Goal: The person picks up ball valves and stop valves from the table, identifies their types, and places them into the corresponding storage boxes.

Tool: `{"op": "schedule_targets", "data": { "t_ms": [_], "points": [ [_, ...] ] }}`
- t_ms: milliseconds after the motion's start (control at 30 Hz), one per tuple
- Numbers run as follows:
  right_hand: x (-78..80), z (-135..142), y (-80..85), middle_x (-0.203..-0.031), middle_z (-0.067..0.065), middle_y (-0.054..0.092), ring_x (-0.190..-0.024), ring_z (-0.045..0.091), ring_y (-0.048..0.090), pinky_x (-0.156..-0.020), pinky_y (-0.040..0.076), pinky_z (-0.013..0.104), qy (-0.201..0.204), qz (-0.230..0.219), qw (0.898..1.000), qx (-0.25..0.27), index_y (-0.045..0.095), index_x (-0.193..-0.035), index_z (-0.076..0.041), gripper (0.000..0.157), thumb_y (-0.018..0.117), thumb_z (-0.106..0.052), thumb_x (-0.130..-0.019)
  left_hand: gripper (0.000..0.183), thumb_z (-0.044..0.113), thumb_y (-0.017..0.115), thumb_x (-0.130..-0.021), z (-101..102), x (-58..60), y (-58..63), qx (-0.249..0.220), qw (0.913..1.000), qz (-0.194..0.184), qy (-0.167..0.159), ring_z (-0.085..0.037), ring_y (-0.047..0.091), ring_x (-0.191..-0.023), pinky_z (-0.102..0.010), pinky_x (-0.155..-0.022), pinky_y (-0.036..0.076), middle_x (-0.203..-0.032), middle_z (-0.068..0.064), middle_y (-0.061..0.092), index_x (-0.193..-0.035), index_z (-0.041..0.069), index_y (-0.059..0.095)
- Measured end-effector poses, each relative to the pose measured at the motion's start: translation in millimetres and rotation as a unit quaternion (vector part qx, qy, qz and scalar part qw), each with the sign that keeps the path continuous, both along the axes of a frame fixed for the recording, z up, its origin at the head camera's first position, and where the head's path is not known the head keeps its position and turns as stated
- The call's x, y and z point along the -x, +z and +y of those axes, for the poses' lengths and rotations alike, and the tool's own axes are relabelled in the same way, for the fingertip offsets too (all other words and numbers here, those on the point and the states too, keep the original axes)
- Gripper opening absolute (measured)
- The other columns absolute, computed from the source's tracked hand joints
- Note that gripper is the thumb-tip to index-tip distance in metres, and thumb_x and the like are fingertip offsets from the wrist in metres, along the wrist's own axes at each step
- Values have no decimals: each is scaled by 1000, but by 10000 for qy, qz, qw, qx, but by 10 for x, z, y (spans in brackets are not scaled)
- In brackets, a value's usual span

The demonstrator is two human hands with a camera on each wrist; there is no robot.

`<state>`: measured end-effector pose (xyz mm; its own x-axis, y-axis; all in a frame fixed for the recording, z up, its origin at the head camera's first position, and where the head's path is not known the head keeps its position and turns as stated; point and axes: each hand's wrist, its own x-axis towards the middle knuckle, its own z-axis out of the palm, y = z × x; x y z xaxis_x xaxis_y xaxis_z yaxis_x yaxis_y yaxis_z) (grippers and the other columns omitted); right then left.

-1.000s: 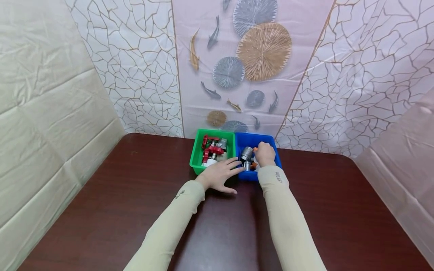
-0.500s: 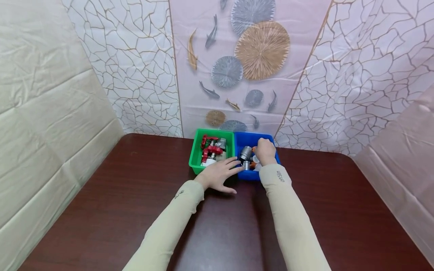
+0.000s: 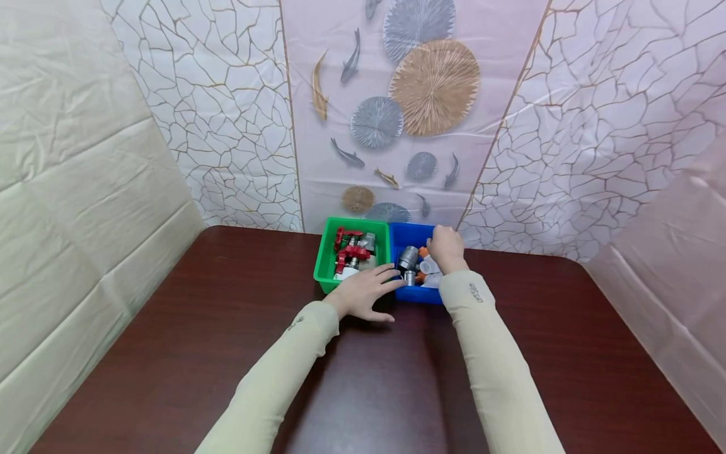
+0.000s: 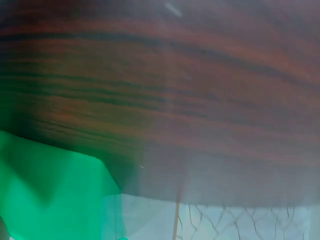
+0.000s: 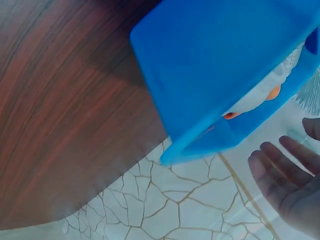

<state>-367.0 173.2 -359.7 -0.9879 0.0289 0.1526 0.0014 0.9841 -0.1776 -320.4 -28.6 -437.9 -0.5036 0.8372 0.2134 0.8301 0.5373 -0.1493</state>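
A green bin (image 3: 323, 268) and a blue bin (image 3: 408, 232) stand side by side at the back of the table. Valves with red handles (image 3: 352, 255) lie in the green one. Inside the blue one are grey metal fittings (image 3: 408, 257) and white pieces with orange parts (image 3: 429, 266). My left hand (image 3: 365, 293) spreads its fingers at the front where the bins meet, fingertips over the blue rim. Above the blue bin's right side is my right hand (image 3: 446, 248); in the right wrist view its fingers (image 5: 280, 170) are loosely bent with nothing between them.
The dark wooden table (image 3: 227, 353) runs out to both sides and toward me. Behind the bins hangs a patterned cloth backdrop (image 3: 244, 113), with plain cloth (image 3: 74, 189) along the left side.
My right hand has moved up and slightly right from the pieces in the blue bin, uncovering more of the white and orange ones. The left hand has stayed put.
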Motion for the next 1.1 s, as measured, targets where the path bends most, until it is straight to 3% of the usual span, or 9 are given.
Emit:
{"op": "schedule_targets", "data": {
  "t_ms": [167, 367, 500, 667, 800, 933, 1100],
  "points": [
    [-14, 119, 31, -76, 16, 59, -66, 27, 56, -56, 43, 36, 196, 53, 9996, 210, 58, -80, 1, 23, 51, -19, -88, 73, 66, 41, -79, 23, 10, 61, -104, 9992, -387, 44, -21, 22, -134, -40, -106, 26, -141, -4, 32, -136, 22, 34],
    [-78, 221, 105, -91, 22, 63, -75, 29, 60, -64, 47, 38, 644, 131, 9956, 660, 59, -103, 5, 30, 51, -19, -88, 68, 57, 45, -83, -12, 1, 235, -322, 9955, -845, 292, -26, 20, -134, -45, -107, 21, -143, -8, 29, -136, 16, 33],
    [-141, 256, 96, -90, 21, 63, -72, 27, 60, -61, 48, 35, 847, 44, 9941, 669, 59, -106, 5, 33, 52, -22, -88, 64, 53, 48, -83, -103, -22, 348, -345, 9961, -747, 333, -24, 25, -132, -41, -107, 23, -139, -8, 35, -135, 17, 37],
    [-218, 302, 86, -89, 19, 64, -73, 26, 60, -61, 47, 37, 1036, 330, 9916, 701, 60, -103, 2, 31, 53, -23, -87, 58, 48, 50, -84, -239, -23, 455, -570, 9969, -404, 354, -20, 33, -128, -37, -106, 27, -134, -5, 41, -133, 20, 39],
    [-310, 374, 34, -93, 19, 64, -81, 29, 60, -67, 48, 41, 1313, 550, 9869, 757, 61, -102, 1, 27, 52, -20, -88, 59, 43, 55, -83, -381, -50, 520, -929, 9933, -468, 509, -19, 37, -124, -36, -103, 31, -133, -4, 42, -134, 21, 36],
    [-448, 483, -91, -98, 18, 62, -87, 29, 58, -72, 46, 43, 1502, 657, 9813, 1004, 60, -105, 0, 26, 51, -18, -89, 60, 41, 56, -83, -599, -149, 521, -1277, 9875, -588, 711, -20, 39, -122, -37, -100, 35, -132, -4, 42, -135, 21, 35],
    [-557, 705, -173, -107, 18, 59, -99, 31, 54, -83, 42, 47, 1894, 1013, 9682, 1286, 57, -110, -2, 29, 52, -20, -89, 61, 42, 58, -81, -898, -226, 481, -1611, 9807, -375, 1039, -23, 40, -121, -40, -97, 37, -131, -7, 44, -134, 20, 37]
  ]
}}
